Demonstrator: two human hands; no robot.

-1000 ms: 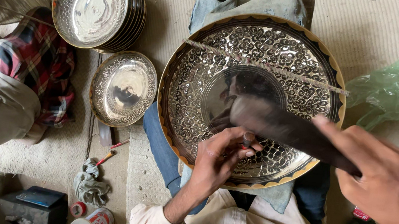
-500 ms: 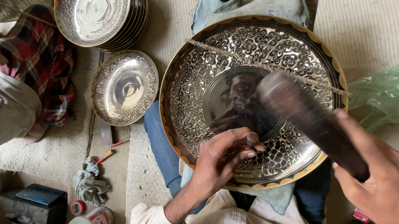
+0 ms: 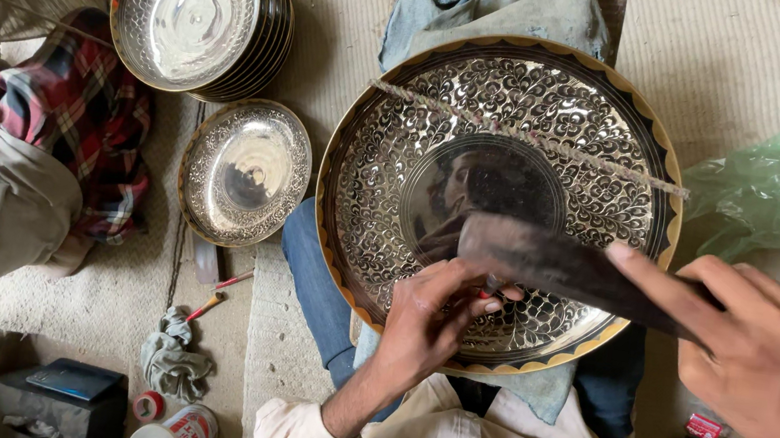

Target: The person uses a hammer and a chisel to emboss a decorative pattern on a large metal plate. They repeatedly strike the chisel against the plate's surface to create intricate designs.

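large round engraved silver-and-gold metal tray (image 3: 563,121) on the lap: stiff, likely heavy, grip the rim | right hand (image 3: 772,365) wrapped round dark blunt hammer (image 3: 555,261) over tray's centre | left hand (image 3: 427,319) pinching small chisel (image 3: 489,287) on tray's near side

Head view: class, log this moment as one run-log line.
left hand: pinching small tool on engraved tray | right hand: gripping dark mallet above tray | stacked bowls: upper left
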